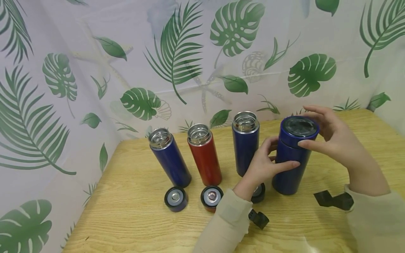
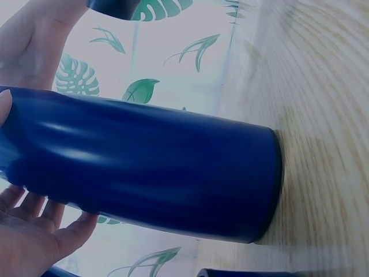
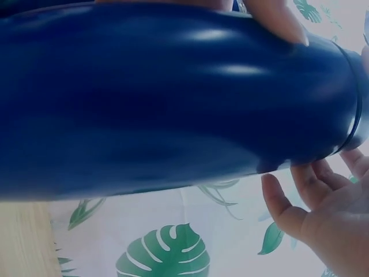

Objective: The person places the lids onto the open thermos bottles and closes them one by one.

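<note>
A blue thermos bottle (image 1: 289, 168) stands at the right of the row, its lid (image 1: 299, 127) on top with a dark, glossy upper face. My left hand (image 1: 264, 162) holds the bottle's body, thumb across the front. Higher up, my right hand (image 1: 340, 138) grips the lid's rim, thumb in front and fingers behind. In the left wrist view the base of the blue bottle (image 2: 173, 167) meets the tabletop. The right wrist view shows fingers (image 3: 282, 210) close to the seam under the lid.
To the left stand an uncapped blue bottle (image 1: 172, 163), a red bottle (image 1: 206, 161) and another blue bottle (image 1: 245, 151). In front lie upturned lids: one blue (image 1: 175, 198), one red (image 1: 211, 197), and one (image 1: 260, 193) partly behind my left wrist. A leaf-patterned cloth (image 1: 190, 52) hangs behind the wooden table (image 1: 126, 218).
</note>
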`<state>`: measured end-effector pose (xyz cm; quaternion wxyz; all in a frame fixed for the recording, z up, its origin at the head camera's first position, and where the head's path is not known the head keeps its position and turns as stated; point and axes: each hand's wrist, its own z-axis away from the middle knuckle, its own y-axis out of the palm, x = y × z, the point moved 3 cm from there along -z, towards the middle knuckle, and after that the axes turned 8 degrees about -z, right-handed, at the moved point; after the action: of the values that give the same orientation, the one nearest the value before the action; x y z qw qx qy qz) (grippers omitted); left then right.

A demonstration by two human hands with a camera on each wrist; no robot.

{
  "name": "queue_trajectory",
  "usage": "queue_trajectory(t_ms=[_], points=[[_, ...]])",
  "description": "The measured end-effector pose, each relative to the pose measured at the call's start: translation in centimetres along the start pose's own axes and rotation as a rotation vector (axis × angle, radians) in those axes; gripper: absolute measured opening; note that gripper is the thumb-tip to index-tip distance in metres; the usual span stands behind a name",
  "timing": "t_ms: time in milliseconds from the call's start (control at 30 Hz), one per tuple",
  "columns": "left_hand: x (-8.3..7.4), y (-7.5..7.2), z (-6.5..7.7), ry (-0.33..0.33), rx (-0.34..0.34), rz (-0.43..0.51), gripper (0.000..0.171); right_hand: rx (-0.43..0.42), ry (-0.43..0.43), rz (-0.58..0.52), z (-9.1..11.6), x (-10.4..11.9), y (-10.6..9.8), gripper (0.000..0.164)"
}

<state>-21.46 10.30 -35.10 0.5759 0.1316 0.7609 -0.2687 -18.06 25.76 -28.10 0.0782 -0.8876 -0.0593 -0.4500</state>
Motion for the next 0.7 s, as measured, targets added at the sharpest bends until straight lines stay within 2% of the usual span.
queue_trajectory(t_ms=[200,333,433,533,700], points=[[-0.14,0.09,0.01,0.012,-0.002,0.001,0.057,-0.07,0.041,0.303,-0.04,0.27,0.3,0.085],[-0.2,0.11,-0.02,0.016,-0.001,-0.006,0.057,-0.103,0.064,0.38,-0.02,0.3,0.41,0.084],[-0.19,0.12,-0.02,0.012,0.002,-0.006,0.057,-0.103,0.066,0.396,-0.02,0.27,0.44,0.083],[-0.15,0.11,-0.03,0.006,0.004,-0.005,0.057,-0.077,0.036,0.32,-0.04,0.2,0.37,0.079],[-0.05,0.06,-0.01,-0.004,0.007,-0.006,0.057,0.056,-0.041,-0.059,-0.06,0.01,0.13,0.069]])
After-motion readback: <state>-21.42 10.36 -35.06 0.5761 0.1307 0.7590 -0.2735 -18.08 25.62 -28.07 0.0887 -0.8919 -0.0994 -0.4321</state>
